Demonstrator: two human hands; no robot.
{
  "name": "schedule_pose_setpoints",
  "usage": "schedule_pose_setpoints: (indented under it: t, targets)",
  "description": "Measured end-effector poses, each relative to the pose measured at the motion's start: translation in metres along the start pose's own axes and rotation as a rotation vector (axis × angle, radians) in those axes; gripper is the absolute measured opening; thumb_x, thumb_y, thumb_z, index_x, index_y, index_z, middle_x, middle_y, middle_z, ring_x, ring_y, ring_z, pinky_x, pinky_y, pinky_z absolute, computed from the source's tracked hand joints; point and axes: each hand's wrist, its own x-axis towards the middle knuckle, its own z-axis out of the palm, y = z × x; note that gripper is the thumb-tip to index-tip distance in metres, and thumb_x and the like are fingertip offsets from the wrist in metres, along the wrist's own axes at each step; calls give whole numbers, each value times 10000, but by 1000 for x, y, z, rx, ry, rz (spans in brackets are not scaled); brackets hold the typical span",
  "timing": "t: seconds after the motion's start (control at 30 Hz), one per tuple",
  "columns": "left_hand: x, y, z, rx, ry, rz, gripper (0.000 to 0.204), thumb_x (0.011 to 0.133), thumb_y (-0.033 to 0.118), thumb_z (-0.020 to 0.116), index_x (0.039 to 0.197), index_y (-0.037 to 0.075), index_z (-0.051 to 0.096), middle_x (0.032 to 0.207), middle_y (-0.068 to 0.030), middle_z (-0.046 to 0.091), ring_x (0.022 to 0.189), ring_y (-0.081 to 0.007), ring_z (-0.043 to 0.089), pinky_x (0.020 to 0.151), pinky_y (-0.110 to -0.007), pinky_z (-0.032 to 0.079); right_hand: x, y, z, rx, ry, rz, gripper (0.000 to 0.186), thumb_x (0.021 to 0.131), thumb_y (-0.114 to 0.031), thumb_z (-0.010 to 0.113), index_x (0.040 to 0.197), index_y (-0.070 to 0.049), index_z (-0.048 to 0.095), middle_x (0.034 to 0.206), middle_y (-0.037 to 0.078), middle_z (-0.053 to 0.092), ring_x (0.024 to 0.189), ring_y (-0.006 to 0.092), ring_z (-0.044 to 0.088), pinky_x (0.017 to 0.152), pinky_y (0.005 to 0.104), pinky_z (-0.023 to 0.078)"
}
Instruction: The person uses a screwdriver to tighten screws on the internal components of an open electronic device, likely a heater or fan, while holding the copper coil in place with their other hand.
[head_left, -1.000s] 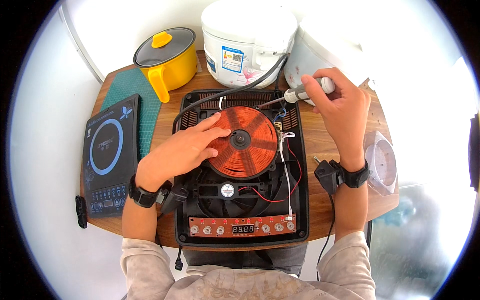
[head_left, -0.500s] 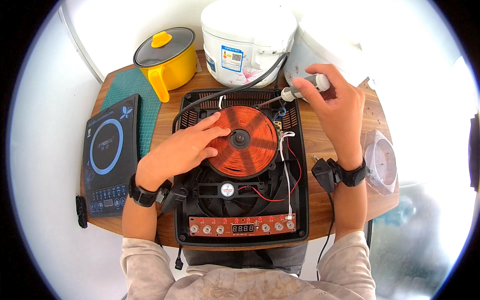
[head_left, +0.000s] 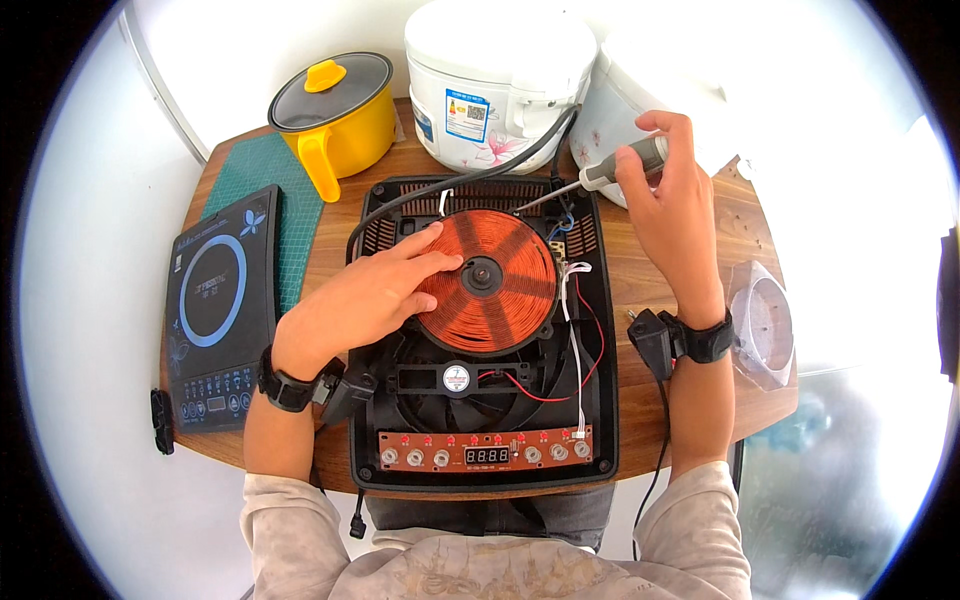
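An opened induction cooker base (head_left: 608,400) lies before me, its copper coil (head_left: 500,320) exposed over a black fan (head_left: 420,405). My left hand (head_left: 365,295) rests on the coil's left side, fingers spread and lying flat. A grey-handled screwdriver (head_left: 600,176) is gripped in my right hand (head_left: 672,200). Its shaft slopes down to the left, and the tip is at the coil's upper edge; whether it touches a screw is too small to tell. Along the near edge of the base runs a brown control board (head_left: 405,447) with a digit display.
The cooker's black glass top panel (head_left: 225,310) lies at left, partly over a green cutting mat (head_left: 255,165). Behind stand a yellow pot (head_left: 350,130), a white rice cooker (head_left: 440,80) and another white appliance (head_left: 640,90). A clear plastic tray (head_left: 745,310) sits at right; a black cable (head_left: 400,205) crosses the base.
The screwdriver handle has shifted slightly right and up, its tip staying by the coil's upper edge. My right hand has turned and its fingers have regripped the handle. My left hand stays put.
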Motion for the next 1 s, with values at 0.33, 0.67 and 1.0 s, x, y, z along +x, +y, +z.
schedule_pose_setpoints:
  t: [0.33, 0.67, 1.0]
  targets:
    - [0, 1, -1, -4, 0, 7, 493, 943, 115, 706, 1417, 101, 572, 1637, -186, 375, 1389, -388, 506, 1127, -425, 453, 4, 25, 10, 260, 89, 162, 419, 930, -157, 710, 1269, -11, 511, 1012, 147, 676, 731, 176, 658, 676, 319, 544]
    - [-1, -1, -1, 13, 10, 22, 498, 944, 126, 706, 1422, 99, 569, 1627, -200, 385, 1356, -399, 534, 1112, -429, 461, 2, 14, 11, 102, 134, 124, 433, 926, -306, 797, 1253, -83, 620, 871, 112, 717, 745, 173, 727, 681, 291, 560]
    - [0, 1, -1, 9, 10, 21, 483, 949, 132, 700, 1415, 93, 575, 1621, -211, 391, 1364, -403, 527, 1115, -428, 458, 0, 12, 8, -134, 185, 91, 475, 839, -410, 867, 1070, -80, 613, 659, 47, 652, 597, 154, 636, 577, 284, 505]
